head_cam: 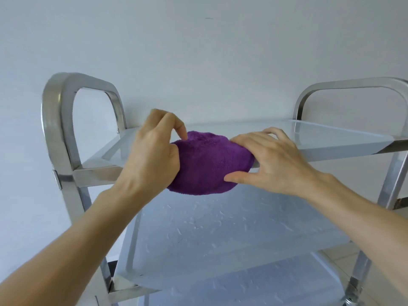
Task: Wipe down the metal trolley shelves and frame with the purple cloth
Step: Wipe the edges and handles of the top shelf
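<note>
Plain indoor room: bare white wall (198, 51), steel trolley (59, 129).

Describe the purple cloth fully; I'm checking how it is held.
The purple cloth is a plush, fuzzy fabric bunched into a rounded wad. It sits over the front edge of the trolley's top shelf, bulging down past the rim. The left hand grips its left side; the right hand holds its right side, thumb underneath.
</note>
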The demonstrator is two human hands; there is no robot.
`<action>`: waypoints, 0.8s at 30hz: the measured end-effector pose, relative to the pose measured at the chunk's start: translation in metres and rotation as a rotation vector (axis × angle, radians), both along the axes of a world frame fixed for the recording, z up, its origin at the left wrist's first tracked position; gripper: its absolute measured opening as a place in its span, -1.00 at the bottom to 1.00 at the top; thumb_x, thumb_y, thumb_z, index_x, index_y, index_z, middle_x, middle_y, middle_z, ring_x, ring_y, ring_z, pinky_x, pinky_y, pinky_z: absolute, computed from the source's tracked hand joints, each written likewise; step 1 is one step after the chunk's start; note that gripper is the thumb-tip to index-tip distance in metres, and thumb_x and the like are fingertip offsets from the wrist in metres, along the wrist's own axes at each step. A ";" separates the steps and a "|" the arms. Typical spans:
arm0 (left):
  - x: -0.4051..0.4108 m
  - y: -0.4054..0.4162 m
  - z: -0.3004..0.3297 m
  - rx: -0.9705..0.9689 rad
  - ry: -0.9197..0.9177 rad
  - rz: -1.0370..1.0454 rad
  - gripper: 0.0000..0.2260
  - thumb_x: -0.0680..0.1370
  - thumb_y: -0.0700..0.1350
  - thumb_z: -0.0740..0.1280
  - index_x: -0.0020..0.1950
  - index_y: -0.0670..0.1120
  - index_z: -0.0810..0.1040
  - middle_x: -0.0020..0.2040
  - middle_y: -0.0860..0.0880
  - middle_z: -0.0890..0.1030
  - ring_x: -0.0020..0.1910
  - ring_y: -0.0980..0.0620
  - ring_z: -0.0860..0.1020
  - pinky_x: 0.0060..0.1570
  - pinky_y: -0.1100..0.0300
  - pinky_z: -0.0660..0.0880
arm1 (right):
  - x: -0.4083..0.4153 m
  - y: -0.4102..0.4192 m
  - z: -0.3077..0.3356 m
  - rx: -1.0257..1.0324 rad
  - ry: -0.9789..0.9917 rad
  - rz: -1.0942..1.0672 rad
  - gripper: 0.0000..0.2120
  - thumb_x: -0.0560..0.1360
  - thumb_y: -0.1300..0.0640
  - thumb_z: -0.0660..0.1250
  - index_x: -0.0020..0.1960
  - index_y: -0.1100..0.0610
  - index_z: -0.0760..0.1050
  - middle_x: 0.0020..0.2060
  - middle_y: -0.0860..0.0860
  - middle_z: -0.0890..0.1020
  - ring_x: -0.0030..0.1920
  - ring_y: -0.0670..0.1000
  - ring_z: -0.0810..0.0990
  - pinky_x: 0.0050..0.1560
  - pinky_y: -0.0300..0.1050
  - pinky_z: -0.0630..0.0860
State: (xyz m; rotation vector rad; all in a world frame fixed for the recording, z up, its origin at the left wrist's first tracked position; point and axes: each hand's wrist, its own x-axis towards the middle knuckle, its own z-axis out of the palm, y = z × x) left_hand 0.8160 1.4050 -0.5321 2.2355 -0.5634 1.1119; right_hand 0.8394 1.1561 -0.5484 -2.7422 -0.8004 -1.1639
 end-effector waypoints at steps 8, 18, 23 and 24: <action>-0.002 -0.036 -0.003 0.532 -0.006 0.149 -0.57 0.66 0.19 0.04 0.46 0.08 0.39 0.39 0.16 0.49 0.31 0.06 0.49 0.26 0.17 0.33 | 0.002 -0.013 0.027 0.131 0.471 0.185 -0.38 0.37 -0.49 0.27 0.38 -0.33 0.35 0.26 -0.44 0.49 0.28 -0.33 0.45 0.25 -0.21 0.35; -0.004 0.019 -0.007 0.683 -0.058 0.302 -0.38 0.53 0.46 0.02 0.48 0.18 0.35 0.33 0.22 0.50 0.16 0.05 0.58 -0.17 0.12 0.52 | 0.011 -0.007 0.014 0.297 0.230 -0.114 -0.61 0.63 -0.05 0.01 0.07 -0.15 0.63 0.04 -0.22 0.70 0.08 0.07 0.62 0.04 -0.02 0.43; -0.014 0.043 -0.007 0.664 -0.077 0.346 -0.38 0.50 0.45 0.10 0.42 0.13 0.44 0.29 0.17 0.55 0.14 0.03 0.61 -0.27 0.15 0.49 | 0.016 -0.001 0.016 0.291 0.208 -0.201 -0.68 0.61 -0.01 0.06 -0.05 -0.04 0.59 -0.02 -0.13 0.69 -0.02 0.17 0.60 -0.07 -0.01 0.37; -0.014 0.041 -0.007 0.659 -0.072 0.356 -0.38 0.49 0.45 0.11 0.41 0.13 0.46 0.29 0.15 0.56 0.14 0.02 0.62 -0.28 0.15 0.48 | 0.018 0.005 0.020 0.256 0.212 -0.238 -0.70 0.60 -0.03 0.06 -0.08 0.00 0.55 -0.07 -0.09 0.66 -0.08 0.18 0.57 -0.10 -0.01 0.32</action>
